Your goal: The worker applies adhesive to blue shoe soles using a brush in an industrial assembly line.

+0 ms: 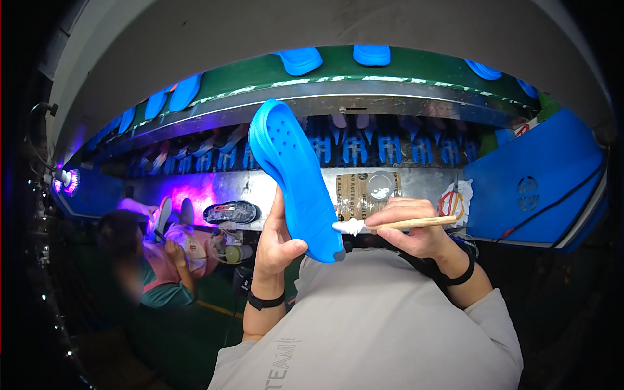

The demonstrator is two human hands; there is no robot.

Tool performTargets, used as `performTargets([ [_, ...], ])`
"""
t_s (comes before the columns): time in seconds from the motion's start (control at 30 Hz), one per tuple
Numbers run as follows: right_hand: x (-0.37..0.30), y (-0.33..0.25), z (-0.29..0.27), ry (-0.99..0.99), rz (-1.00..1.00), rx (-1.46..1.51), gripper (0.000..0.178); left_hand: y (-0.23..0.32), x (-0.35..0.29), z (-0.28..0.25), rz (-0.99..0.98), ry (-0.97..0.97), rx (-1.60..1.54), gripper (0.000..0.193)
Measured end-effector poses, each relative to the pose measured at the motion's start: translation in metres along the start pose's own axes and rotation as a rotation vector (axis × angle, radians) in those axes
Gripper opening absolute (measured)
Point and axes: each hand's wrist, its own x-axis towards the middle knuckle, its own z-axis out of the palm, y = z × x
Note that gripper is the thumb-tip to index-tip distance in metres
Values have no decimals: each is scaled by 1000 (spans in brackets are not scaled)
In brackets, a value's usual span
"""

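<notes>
A bright blue shoe sole (300, 182) is held up, tilted, with holes in its upper end. My left hand (276, 237) grips it from the left side near its lower half, thumb toward the lower end. In my right hand (409, 227) is a wooden-handled brush (442, 221) with a ragged white tip. That tip touches or nearly touches the sole's right edge near its lower end; I cannot tell which. Below and beyond my right hand, a clear plastic cup (380, 186) rests on a piece of brown cardboard (354, 205).
A black shoe-shaped piece (231, 212) lies on the metal bench (286, 188). Behind it runs a rack of blue clamps (390, 151), then a green conveyor (240, 75) carrying blue soles. Blue panels (539, 175) flank the bench. At left, a co-worker (162, 266) handles a shoe.
</notes>
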Motion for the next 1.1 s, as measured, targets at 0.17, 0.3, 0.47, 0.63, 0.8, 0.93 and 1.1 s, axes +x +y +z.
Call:
performTargets([
  [0.17, -2, 2, 4, 37, 53, 111, 16, 6, -1, -2, -33, -14, -72, 108],
  [0.3, 2, 5, 10, 25, -19, 10, 18, 8, 0, -7, -13, -43, -72, 107],
  [0.47, 1, -1, 4, 11, 3, 193, 20, 10, -2, -8, -7, -20, -256, 106],
  [0.63, -11, 9, 2, 224, 154, 420, 23, -4, -9, -37, -84, -163, -934, 101],
  [0.8, -18, 18, 4, 230, 186, 439, 24, -5, -10, -43, -85, -175, -1225, 91],
  [0.93, -25, 28, 2, 263, 295, 398, 23, 1, -6, -50, -129, -176, -1094, 90],
  [1.1, -40, 34, -6, 382, 360, 392, 21, 23, 26, -43, -172, -249, -699, 101],
])
